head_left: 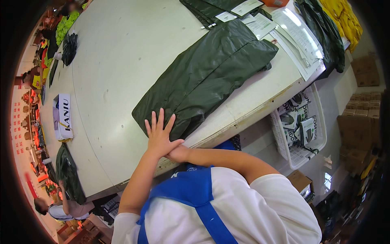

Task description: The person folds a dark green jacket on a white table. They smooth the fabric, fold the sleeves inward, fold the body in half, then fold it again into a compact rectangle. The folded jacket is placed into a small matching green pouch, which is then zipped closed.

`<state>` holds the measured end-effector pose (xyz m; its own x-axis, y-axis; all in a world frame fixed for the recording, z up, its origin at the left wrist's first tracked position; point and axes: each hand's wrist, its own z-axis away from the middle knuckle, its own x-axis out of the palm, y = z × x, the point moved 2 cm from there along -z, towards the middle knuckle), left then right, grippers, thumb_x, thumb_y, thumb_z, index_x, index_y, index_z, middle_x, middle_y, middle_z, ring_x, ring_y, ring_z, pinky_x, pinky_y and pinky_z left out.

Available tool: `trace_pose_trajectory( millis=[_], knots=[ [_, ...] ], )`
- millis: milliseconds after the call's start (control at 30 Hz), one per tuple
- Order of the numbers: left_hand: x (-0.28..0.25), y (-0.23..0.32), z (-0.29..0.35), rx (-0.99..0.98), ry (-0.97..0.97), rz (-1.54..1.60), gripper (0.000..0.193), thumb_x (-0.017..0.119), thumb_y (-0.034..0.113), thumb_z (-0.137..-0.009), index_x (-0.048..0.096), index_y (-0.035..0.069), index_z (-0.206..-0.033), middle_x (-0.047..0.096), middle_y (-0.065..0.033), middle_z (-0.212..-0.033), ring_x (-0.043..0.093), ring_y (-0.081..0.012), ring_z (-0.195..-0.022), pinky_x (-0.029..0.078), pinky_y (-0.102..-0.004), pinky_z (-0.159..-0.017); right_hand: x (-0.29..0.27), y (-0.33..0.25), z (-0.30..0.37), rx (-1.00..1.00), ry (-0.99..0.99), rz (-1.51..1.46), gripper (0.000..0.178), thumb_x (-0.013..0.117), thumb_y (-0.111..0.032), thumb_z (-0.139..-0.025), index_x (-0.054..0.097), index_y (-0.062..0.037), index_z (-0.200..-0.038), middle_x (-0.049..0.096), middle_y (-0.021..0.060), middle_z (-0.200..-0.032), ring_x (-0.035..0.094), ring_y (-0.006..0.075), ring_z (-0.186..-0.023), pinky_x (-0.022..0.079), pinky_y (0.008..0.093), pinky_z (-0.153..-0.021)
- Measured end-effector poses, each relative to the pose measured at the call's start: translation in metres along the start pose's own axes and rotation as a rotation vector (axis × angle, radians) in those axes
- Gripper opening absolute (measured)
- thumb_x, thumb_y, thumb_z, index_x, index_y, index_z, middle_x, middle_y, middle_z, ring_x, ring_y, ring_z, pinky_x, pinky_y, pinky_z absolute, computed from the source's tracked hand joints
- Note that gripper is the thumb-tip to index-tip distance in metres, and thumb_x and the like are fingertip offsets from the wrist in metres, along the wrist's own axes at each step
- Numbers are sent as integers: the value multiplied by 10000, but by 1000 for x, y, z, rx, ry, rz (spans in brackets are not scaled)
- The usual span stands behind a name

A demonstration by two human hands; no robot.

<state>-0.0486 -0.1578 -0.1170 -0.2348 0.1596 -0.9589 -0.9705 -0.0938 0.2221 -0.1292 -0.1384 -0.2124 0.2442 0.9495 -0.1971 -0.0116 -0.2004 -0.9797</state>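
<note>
Your right grip is mostly hidden: its fingers run under your left hand, so you cannot tell whether they are closed or holding anything. Your left grip is plain to see, palm down with the fingers spread wide, pressing on the near end of a dark green bundle and clasping nothing. That bundle of shiny folded fabric lies slantwise on the pale surface, close to its edge; your hand covers part of its near end, and its underside is out of sight.

Beyond its far end, a dark green stack is cut off by the upper edge, its layers too merged to count. At least three white sheets lie around there, with an overlapping pile of papers to the right. Count one yellow heap, one white carton and one white basket below; at least three printed packs overlap inside it. Toward the left rim, at least two people are small and blurred, one with an arm raised to dark green fabric.
</note>
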Motion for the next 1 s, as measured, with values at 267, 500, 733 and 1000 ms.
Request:
trace_pose_trajectory(
  millis=[267,500,733,1000],
  knots=[
    [25,-39,29,-24,-112,-26,843,781,485,-617,466,270,-1368,123,-154,-1547,52,-401,-1417,11,-595,-1106,-165,-57,72,255,-43,30,348,534,-271,-897,616,-48,-1151,640,169,-1057,627,287,-937,468,373,-869],
    [12,-71,47,8,-73,22,732,767,437,-647,519,237,-1306,237,-151,-1498,154,-397,-1386,86,-576,-1108,-369,12,178,470,1309,724,471,702,-273,-818,535,-15,-1175,564,78,-981,529,168,-865,431,286,-750],
    [-13,-1,-42,93,299,43,552,709,247,-736,523,125,-1242,455,-122,-1309,430,-345,-1183,338,-456,-988,-395,13,169,553,982,-139,207,704,-226,-827,613,-61,-914,565,-36,-726,463,45,-633,351,225,-536],
    [-1,41,-146,205,222,-43,375,624,67,-721,584,87,-1093,550,-66,-899,571,-254,-851,484,-365,-689,-403,31,164,655,1126,-135,324,734,-240,-808,606,-11,-999,613,9,-795,548,89,-696,433,230,-622]
  ],
)
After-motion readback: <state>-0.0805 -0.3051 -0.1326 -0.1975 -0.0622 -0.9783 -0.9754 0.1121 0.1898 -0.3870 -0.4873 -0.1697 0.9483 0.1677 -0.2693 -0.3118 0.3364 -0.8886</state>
